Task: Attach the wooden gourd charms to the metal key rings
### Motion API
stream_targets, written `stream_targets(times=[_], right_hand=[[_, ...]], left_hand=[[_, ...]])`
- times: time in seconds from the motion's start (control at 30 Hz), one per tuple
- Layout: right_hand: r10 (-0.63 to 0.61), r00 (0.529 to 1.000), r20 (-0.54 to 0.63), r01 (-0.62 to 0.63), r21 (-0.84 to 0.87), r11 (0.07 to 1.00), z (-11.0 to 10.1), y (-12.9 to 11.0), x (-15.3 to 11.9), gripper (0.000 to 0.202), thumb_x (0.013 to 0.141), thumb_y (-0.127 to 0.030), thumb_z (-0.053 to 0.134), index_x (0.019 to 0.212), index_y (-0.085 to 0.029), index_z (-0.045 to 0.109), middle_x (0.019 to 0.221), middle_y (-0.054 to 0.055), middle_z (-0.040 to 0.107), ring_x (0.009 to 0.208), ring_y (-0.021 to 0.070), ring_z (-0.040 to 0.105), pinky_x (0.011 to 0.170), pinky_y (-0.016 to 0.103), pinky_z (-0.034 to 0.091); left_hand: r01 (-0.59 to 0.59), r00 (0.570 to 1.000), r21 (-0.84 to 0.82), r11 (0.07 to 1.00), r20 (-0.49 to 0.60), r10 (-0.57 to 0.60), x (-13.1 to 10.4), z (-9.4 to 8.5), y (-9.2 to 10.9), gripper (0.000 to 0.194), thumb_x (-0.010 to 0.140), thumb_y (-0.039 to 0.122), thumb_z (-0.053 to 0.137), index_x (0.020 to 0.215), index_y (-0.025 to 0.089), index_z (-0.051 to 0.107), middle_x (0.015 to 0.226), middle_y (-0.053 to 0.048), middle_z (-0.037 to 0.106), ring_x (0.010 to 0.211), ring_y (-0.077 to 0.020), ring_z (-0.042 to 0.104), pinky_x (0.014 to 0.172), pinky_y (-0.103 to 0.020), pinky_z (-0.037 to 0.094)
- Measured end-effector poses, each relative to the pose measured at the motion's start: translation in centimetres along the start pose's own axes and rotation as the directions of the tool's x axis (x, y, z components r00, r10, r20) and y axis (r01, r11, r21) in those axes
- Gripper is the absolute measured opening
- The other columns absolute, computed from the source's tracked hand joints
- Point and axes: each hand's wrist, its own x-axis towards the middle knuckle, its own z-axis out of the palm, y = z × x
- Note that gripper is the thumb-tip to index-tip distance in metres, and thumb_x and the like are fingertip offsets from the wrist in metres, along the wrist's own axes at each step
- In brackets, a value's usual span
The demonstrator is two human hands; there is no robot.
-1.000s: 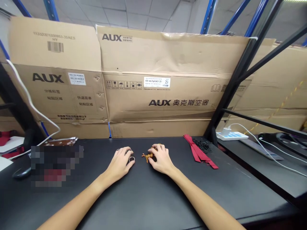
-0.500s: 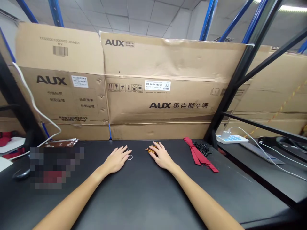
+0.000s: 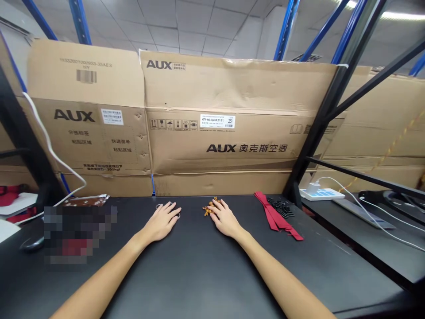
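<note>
On the black tabletop, my left hand lies palm down with its fingers spread. Beneath its fingertips are thin silvery rings, mostly covered, so their number is unclear. My right hand also rests palm down, fingers apart, over small amber-brown pieces. These pieces look glossy and knobbly, and some stick out past the fingertips; the rest is hidden under the hand. Neither hand grips anything.
Red fabric strips and a heap of black rings or clips lie to the right. Cardboard panels stand behind the table. A black computer mouse, a brown packet and a white cable are at the left.
My left hand's fingers have shifted over the rings, covering more of the near one. My right hand has shifted slightly, exposing more of the amber-brown pieces. The camera view has tilted a little.
</note>
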Motion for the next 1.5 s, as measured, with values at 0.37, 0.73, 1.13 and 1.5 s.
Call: stream_targets(times=[0.37,0.73,1.13,1.5], right_hand=[[0.077,0.994,-0.078,-0.080,-0.034,0.996,-1.0,-1.5,-0.4,0.038,0.094,-0.023,0.041,0.129,-0.018,0.056,0.146,0.011,0.042,0.140,0.0310,0.025,0.111,0.053,0.029],[-0.249,0.931,0.266,0.195,0.213,0.957,-2.9,-5.8,-3.9,0.067,0.091,-0.056,0.045,0.146,-0.019,0.034,0.155,0.010,0.022,0.144,0.0266,0.016,0.117,0.045,0.021],[-0.231,0.915,0.331,0.158,0.232,0.960,-4.5,-4.5,-5.0,0.065,0.091,-0.059,0.044,0.147,-0.028,0.031,0.155,0.003,0.021,0.144,0.0242,0.016,0.118,0.045,0.016],[-0.225,0.917,0.330,0.139,0.265,0.954,-4.6,-4.6,-4.7,0.062,0.091,-0.056,0.045,0.145,-0.028,0.035,0.155,0.003,0.025,0.144,0.0229,0.017,0.118,0.044,0.016]], left_hand=[[0.081,0.985,0.048,0.996,-0.159,-0.072,-0.2,0.5,0.2,0.048,0.097,0.034,0.035,0.134,0.010,0.051,0.144,-0.014,0.045,0.139,-0.0288,0.032,0.115,-0.048,0.024],[-0.196,0.977,-0.134,0.971,0.062,0.206,-3.5,0.2,4.3,0.061,0.094,0.056,0.040,0.148,0.029,0.029,0.153,-0.002,0.028,0.141,-0.0243,0.027,0.117,-0.041,0.022],[-0.212,0.967,-0.122,0.970,0.116,0.226,-4.6,-1.0,4.0,0.063,0.092,0.056,0.043,0.148,0.033,0.023,0.154,-0.001,0.024,0.142,-0.0257,0.025,0.117,-0.045,0.020],[-0.204,0.971,-0.104,0.973,0.107,0.215,-4.4,-1.0,4.1,0.063,0.092,0.057,0.042,0.148,0.033,0.025,0.154,0.000,0.026,0.141,-0.0256,0.028,0.117,-0.044,0.021]])
